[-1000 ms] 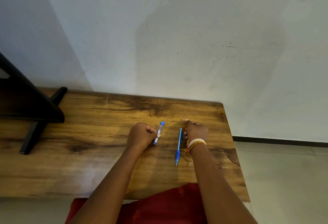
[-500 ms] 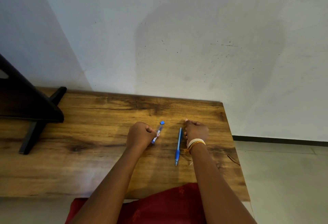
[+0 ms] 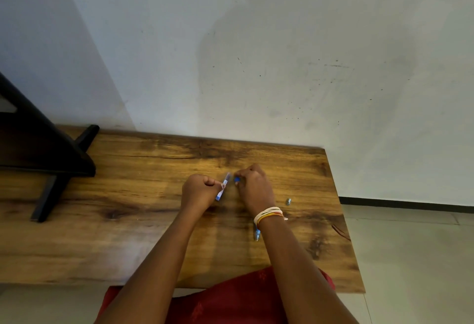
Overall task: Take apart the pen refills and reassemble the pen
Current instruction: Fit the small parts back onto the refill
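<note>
Fingers (image 3: pixel 218 184) of left hand (image 3: pixel 198 191) pinched clear barrel (image 3: pixel 222 190), long axis toward table's far edge; right hand (image 3: pixel 254 186), just beside, pinched blue cap (image 3: pixel 236 179).

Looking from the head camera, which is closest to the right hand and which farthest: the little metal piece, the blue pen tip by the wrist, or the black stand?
From the right hand:
1. Little metal piece, just to its right on the table.
2. Blue pen tip, nearer the person, beside the forearm.
3. Black stand, far left.
</note>
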